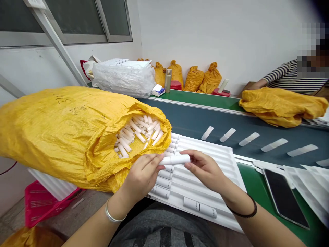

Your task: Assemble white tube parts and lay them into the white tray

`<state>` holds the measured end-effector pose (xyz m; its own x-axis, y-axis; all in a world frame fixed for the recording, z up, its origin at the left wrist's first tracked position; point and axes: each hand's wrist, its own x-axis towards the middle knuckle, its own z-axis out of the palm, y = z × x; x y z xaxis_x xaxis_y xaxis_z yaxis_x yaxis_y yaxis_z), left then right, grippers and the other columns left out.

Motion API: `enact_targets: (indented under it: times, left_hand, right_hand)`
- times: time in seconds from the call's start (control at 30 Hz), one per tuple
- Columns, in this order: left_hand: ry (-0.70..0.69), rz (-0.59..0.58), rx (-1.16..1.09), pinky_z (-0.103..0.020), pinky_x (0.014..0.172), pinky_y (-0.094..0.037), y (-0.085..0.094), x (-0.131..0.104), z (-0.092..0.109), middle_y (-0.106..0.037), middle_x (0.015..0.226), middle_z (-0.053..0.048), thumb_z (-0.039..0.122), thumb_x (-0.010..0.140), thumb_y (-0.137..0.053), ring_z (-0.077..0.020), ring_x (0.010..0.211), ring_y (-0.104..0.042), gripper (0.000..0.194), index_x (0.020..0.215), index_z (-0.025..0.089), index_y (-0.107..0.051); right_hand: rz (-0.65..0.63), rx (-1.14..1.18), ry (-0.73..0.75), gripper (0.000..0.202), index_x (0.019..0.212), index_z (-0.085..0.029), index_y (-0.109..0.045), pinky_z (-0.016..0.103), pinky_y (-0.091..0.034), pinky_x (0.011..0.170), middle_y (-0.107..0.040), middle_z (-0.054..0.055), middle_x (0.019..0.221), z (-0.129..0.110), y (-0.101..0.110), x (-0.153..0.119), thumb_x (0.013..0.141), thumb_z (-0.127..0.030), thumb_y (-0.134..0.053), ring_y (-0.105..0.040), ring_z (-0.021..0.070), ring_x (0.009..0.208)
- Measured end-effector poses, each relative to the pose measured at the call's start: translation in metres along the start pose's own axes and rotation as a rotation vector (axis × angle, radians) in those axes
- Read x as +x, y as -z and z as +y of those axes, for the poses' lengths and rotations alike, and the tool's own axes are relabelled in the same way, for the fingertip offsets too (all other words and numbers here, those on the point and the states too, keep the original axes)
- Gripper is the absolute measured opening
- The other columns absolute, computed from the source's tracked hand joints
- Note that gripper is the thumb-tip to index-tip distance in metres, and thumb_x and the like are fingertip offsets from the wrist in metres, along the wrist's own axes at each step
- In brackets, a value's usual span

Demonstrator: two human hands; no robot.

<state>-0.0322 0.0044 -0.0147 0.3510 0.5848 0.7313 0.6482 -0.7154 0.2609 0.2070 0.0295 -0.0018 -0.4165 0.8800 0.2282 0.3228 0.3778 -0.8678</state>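
A white tube (pixel 177 160) lies level between my two hands, in front of the open sack. My left hand (pixel 144 171) pinches its left end, and my right hand (pixel 203 168) has closed fingers on its right end. Below them a white grooved tray (pixel 223 161) carries several printed white tubes along its left side. Two more printed tubes (pixel 199 207) lie end to end in a groove near the tray's front edge. To the left, a big yellow sack (pixel 64 127) opens toward the tray and shows many narrow white tubes (pixel 133 130) inside.
Several white tubes (pixel 249 139) stand spaced along the dark conveyor belt (pixel 190 118). A phone (pixel 285 197) and white sheets lie at the right. A person in striped sleeves is behind a yellow sack (pixel 282 104). A pink basket (pixel 43 202) is at lower left.
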Motion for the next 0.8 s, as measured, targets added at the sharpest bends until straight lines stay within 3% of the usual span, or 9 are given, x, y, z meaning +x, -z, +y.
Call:
enact_targets:
  times: [0.07,0.17,0.33,0.43,0.53,0.6,0.67,0.8]
  left_hand:
    - [0.065,-0.018,-0.023,-0.034,0.088,-0.053,-0.001,0.002,0.001,-0.068,0.103,-0.011,0.010,0.087,-0.059,-0.0202,0.097,-0.062,0.035,0.122,0.013,-0.056]
    - [0.090,-0.088,-0.106,-0.034,0.087,-0.054,-0.001,0.004,0.005,-0.068,0.102,-0.011,0.012,0.089,-0.056,-0.0202,0.096,-0.063,0.029,0.119,0.013,-0.058]
    - [0.086,-0.184,-0.166,-0.034,0.085,-0.054,-0.004,0.002,0.005,-0.069,0.102,-0.010,0.015,0.092,-0.052,-0.0192,0.095,-0.063,0.031,0.122,0.015,-0.056]
    - [0.104,-0.303,-0.110,-0.038,0.094,-0.051,-0.002,0.002,-0.014,-0.064,0.119,-0.012,0.028,0.093,-0.054,-0.0223,0.110,-0.060,0.048,0.139,0.019,-0.042]
    - [0.269,-0.316,0.118,-0.048,0.105,-0.041,0.009,0.004,-0.053,-0.051,0.137,-0.018,0.035,0.094,-0.048,-0.0296,0.128,-0.046,0.056,0.145,0.014,-0.033]
    - [0.421,-0.322,0.329,-0.050,0.103,-0.041,0.018,0.004,-0.085,-0.055,0.127,-0.019,0.026,0.095,-0.040,-0.0322,0.120,-0.050,0.041,0.131,0.011,-0.051]
    - [0.531,-0.462,0.509,-0.053,0.096,-0.043,0.024,0.000,-0.113,-0.058,0.117,-0.019,0.017,0.092,-0.038,-0.0353,0.112,-0.052,0.036,0.116,0.012,-0.063]
    - [0.654,-0.718,0.609,-0.052,0.089,-0.044,0.020,-0.013,-0.144,-0.055,0.116,-0.020,0.013,0.086,-0.041,-0.0379,0.110,-0.051,0.037,0.111,0.019,-0.068]
  right_hand:
    - [0.029,-0.225,0.204,0.045,0.130,-0.019,-0.050,0.033,-0.053,0.077,-0.063,0.008,0.099,0.002,0.003,0.000,0.089,-0.030,-0.061,-0.061,0.0182,0.085]
    - [0.025,-0.389,0.444,0.041,0.131,-0.020,-0.049,0.033,-0.051,0.086,-0.061,0.010,0.107,0.003,0.003,-0.001,0.091,-0.020,-0.057,-0.060,0.0199,0.098]
    - [-0.041,-0.479,0.499,0.034,0.126,-0.015,-0.052,0.033,-0.052,0.084,-0.064,0.012,0.104,0.011,-0.013,0.002,0.093,-0.022,-0.054,-0.061,0.0211,0.097]
    - [-0.071,-0.665,0.298,0.024,0.110,-0.016,-0.064,0.036,-0.051,0.082,-0.065,0.012,0.097,0.032,-0.015,0.026,0.090,-0.026,-0.056,-0.061,0.0240,0.091]
    - [0.090,-0.789,-0.076,0.023,0.103,-0.015,-0.067,0.038,-0.046,0.088,-0.065,0.013,0.096,0.066,0.004,0.069,0.087,-0.029,-0.057,-0.060,0.0260,0.094]
    - [0.208,-0.808,-0.251,0.030,0.113,-0.012,-0.062,0.037,-0.045,0.087,-0.064,0.015,0.102,0.091,0.024,0.096,0.089,-0.027,-0.051,-0.059,0.0270,0.097]
    - [0.250,-0.802,-0.406,0.031,0.112,-0.008,-0.060,0.035,-0.046,0.078,-0.065,0.017,0.098,0.113,0.044,0.116,0.089,-0.026,-0.049,-0.061,0.0269,0.090]
    - [0.176,-0.749,-0.639,0.021,0.089,-0.007,-0.067,0.028,-0.044,0.064,-0.068,0.014,0.082,0.140,0.067,0.134,0.081,-0.025,-0.062,-0.064,0.0223,0.074]
